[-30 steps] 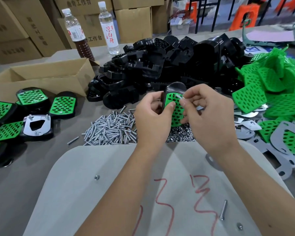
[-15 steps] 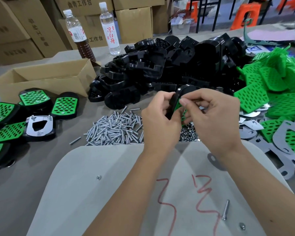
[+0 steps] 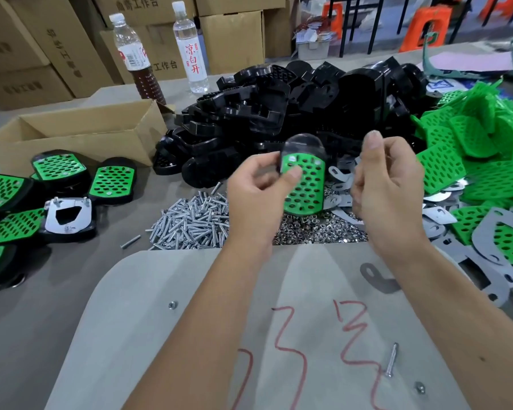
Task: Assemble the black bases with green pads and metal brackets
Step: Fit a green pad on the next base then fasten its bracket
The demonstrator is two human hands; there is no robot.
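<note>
finished units parked far left on the tabletop, clear of work | left hand grips black base with green pad, face up for checking | right hand apart, loosely curled, seemingly empty; pads heaped right, within reach

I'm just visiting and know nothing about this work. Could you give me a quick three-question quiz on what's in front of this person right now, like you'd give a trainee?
1. True or false: the left hand holds a black plastic base with a perforated green pad.
2. Which lies nearest the open cardboard box? A) heap of loose green pads B) finished green-and-black assemblies C) red scribbles
3. Fill in: the pile of silver ____ lies left of the pile of small nuts.

Key: 1 true; 2 B; 3 screws.
</note>
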